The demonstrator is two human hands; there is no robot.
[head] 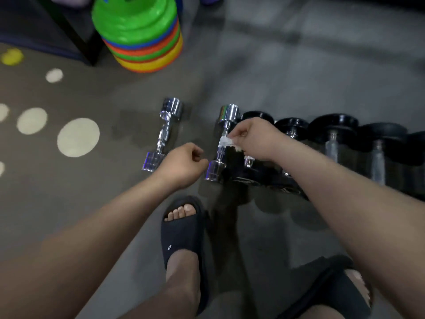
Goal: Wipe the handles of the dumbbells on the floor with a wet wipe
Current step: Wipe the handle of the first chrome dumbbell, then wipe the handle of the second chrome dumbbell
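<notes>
A crumpled white wet wipe (226, 142) is being pinched in the right hand (257, 139) and pressed against the handle of a shiny chrome dumbbell (222, 143) lying on the grey floor (299, 77). The left hand (184, 164), loosely curled on nothing, is being held just left of that grip. Judging by this, the handle-wiping step is being carried out; next, the second chrome dumbbell (163, 133), further left, is likely being called for.

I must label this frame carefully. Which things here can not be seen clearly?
- Head view: wet wipe mostly hidden under the right hand.
- Left hand: closed fist, contents hidden.
- Black dumbbells: blurred, the row cut by the right edge.
- Chrome dumbbell handle: cleanliness unreadable.
</notes>
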